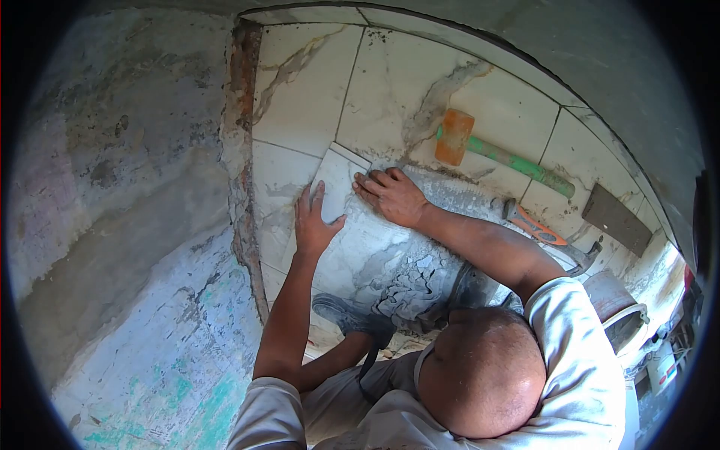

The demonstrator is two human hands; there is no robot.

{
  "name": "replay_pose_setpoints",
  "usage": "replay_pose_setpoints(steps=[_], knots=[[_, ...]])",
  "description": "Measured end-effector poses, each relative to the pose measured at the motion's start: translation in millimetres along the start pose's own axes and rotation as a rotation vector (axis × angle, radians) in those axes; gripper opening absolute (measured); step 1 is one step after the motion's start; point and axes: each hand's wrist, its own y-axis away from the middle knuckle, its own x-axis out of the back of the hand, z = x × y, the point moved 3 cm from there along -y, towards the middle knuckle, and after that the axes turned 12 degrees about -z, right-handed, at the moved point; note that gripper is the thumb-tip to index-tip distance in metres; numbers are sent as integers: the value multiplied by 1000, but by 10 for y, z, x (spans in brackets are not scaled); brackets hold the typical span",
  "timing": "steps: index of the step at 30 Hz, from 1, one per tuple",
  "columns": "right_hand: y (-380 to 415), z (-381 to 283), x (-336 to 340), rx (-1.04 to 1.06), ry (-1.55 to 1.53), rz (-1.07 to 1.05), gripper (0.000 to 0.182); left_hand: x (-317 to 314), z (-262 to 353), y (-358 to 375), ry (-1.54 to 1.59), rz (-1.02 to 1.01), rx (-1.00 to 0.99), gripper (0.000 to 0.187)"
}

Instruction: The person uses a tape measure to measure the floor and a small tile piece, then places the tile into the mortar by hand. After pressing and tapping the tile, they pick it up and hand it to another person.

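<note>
A white marbled tile piece (335, 174) lies slanted on the tiled floor (300, 97), with a narrow strip (351, 155) across its top end. Along its left edge rests my left hand (317, 219), open, with the fingers stretched and the thumb apart. My right hand (393, 196) has its fingers bent together and pressed on the tile's right edge. Grey powder and cracked, crumbly material (420, 281) lie below my right hand.
An orange-headed mallet with a green handle (517, 160) lies at upper right. Below it are an orange-and-grey hammer (544, 229), a flat brown plate (617, 219) and a bucket (619, 304). A rough wall (135, 180) rises at left. A shod foot (349, 313) is near the powder.
</note>
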Motion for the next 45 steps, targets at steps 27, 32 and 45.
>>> replay_pose_setpoints(steps=[27, 32, 45], knots=[[16, 9, 23, 15, -9, 25, 47, -29, 8, -18, -49, 40, 6, 85], [16, 13, -2, 14, -27, 28, 47, -24, 13, -27, -57, 38, 3, 85], [19, 21, 22, 20, -21, 42, 47, -20, -6, -29, -71, 61, -34, 84]])
